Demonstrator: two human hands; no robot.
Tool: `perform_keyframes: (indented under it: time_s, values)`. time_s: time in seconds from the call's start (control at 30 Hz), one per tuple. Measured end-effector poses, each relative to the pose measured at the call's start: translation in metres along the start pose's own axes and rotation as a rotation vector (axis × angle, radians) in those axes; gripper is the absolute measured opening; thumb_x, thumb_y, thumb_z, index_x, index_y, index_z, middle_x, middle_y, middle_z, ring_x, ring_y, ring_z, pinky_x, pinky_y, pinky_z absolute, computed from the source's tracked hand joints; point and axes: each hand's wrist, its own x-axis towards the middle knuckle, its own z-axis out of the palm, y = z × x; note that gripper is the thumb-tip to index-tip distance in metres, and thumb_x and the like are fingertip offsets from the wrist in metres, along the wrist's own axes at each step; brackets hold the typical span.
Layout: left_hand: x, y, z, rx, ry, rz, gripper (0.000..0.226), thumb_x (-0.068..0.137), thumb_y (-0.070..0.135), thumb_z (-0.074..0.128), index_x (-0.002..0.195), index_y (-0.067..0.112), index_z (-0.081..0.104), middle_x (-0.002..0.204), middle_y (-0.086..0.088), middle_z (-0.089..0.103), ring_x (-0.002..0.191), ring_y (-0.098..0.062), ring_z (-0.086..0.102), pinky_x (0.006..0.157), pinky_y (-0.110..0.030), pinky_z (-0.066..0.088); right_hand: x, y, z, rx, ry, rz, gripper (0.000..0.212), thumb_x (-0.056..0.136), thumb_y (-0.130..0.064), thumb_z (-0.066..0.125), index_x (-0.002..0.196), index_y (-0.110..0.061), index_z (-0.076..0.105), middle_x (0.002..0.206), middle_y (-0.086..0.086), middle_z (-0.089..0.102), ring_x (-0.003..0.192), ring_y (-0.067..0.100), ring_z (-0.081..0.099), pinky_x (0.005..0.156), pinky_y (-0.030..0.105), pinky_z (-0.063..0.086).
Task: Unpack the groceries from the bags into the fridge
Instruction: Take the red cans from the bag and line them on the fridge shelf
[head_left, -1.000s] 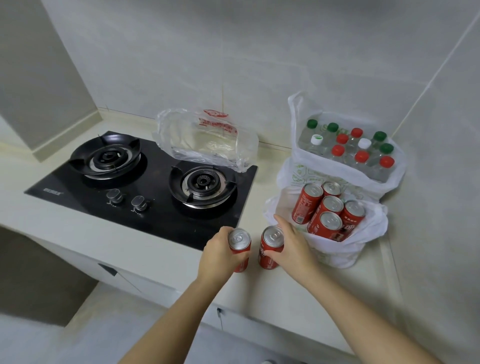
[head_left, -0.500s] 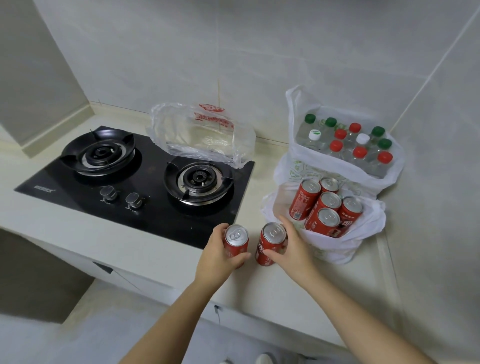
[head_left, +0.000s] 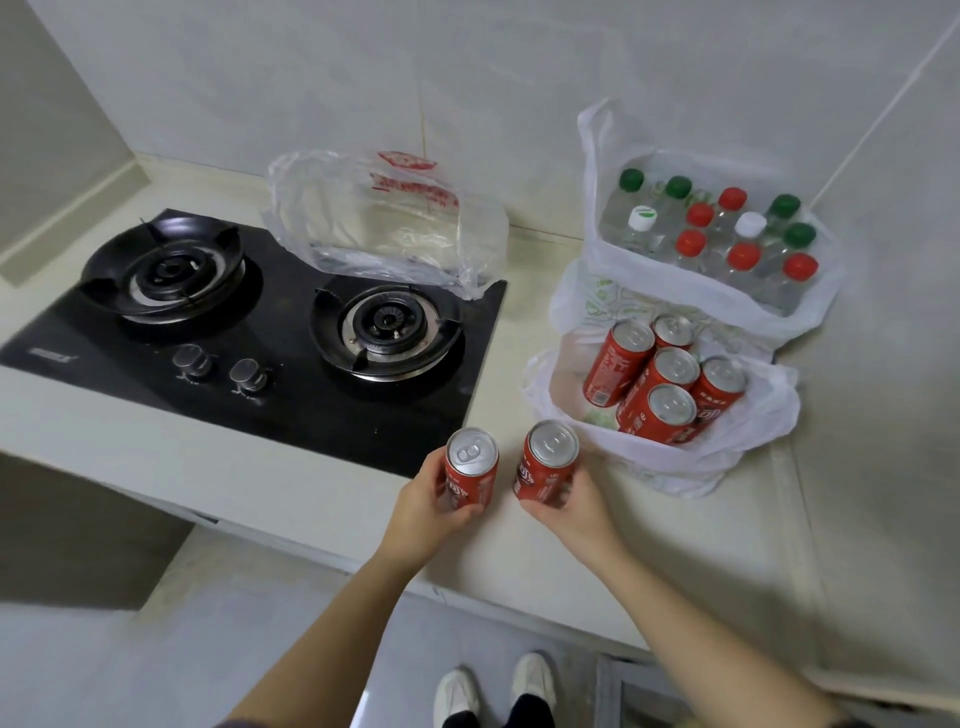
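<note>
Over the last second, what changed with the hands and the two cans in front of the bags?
Both hands keep their grip: the left hand on the left can, the right hand on the right can. The two cans have drawn slightly apart; whether they are off the counter is unclear. Nothing released. Bagged cans, bottles and hob unchanged.

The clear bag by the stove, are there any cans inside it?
No, the clear bag looks empty; five red cans sit in the white bag.
</note>
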Motion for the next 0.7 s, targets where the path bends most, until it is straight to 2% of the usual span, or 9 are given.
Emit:
perform_keyframes:
  time_s: [0.1, 0.17, 0.4, 0.53, 0.6, 0.7]
  values:
    - [0.002, -0.007, 0.003, 0.017, -0.011, -0.017, 0.069, 0.072, 0.015, 0.084, 0.123, 0.042, 0.045, 0.112, 0.021, 0.063, 0.103, 0.007, 0.060, 0.085, -0.010, 0.047, 0.008, 0.014, 0.009, 0.053, 0.044, -0.006, 0.062, 0.056, -0.022, 0.084, 0.112, -0.021, 0.058, 0.105, 0.003, 0.070, 0.102, 0.023, 0.068, 0.092, 0.042, 0.055]
    - [0.004, -0.009, 0.004, 0.016, -0.004, -0.030, 0.068, 0.072, 0.018, 0.084, 0.122, 0.042, 0.045, 0.111, 0.021, 0.064, 0.101, 0.007, 0.061, 0.083, -0.011, 0.048, 0.008, 0.016, 0.010, 0.078, 0.048, -0.003, 0.070, 0.053, -0.026, 0.086, 0.117, -0.019, 0.058, 0.108, 0.002, 0.070, 0.104, 0.020, 0.068, 0.094, 0.048, 0.053]
    - [0.004, -0.011, 0.008, 0.029, 0.026, -0.030, 0.064, 0.070, 0.023, 0.086, 0.119, 0.037, 0.047, 0.106, 0.020, 0.065, 0.099, 0.003, 0.063, 0.079, -0.009, 0.048, 0.009, 0.015, 0.013, 0.108, 0.079, 0.005, 0.075, 0.053, -0.033, 0.085, 0.122, -0.018, 0.058, 0.113, -0.002, 0.070, 0.106, 0.012, 0.067, 0.096, 0.043, 0.053]
    - [0.000, -0.008, 0.014, 0.018, 0.068, -0.020, 0.059, 0.071, 0.021, 0.085, 0.117, 0.038, 0.053, 0.105, 0.018, 0.067, 0.098, 0.002, 0.064, 0.080, -0.010, 0.048, 0.008, 0.010, 0.010, 0.095, 0.068, 0.031, 0.064, 0.061, -0.015, 0.087, 0.119, -0.015, 0.060, 0.109, 0.000, 0.071, 0.102, 0.013, 0.068, 0.093, 0.040, 0.054]
    - [-0.007, -0.001, 0.015, -0.017, 0.127, 0.001, 0.058, 0.071, 0.016, 0.085, 0.114, 0.039, 0.053, 0.104, 0.014, 0.068, 0.096, 0.003, 0.064, 0.079, -0.010, 0.049, 0.004, 0.001, 0.008, 0.103, 0.061, 0.019, 0.058, 0.064, -0.005, 0.087, 0.114, -0.019, 0.062, 0.105, -0.001, 0.072, 0.098, 0.011, 0.069, 0.086, 0.032, 0.055]
    - [-0.011, 0.025, 0.006, -0.081, 0.217, 0.073, 0.057, 0.071, 0.009, 0.084, 0.115, 0.031, 0.056, 0.103, 0.010, 0.068, 0.093, 0.001, 0.064, 0.076, -0.011, 0.049, -0.002, -0.029, 0.002, 0.111, 0.051, -0.050, 0.056, 0.065, -0.005, 0.087, 0.111, -0.025, 0.062, 0.100, -0.007, 0.073, 0.091, 0.007, 0.070, 0.077, 0.021, 0.055]
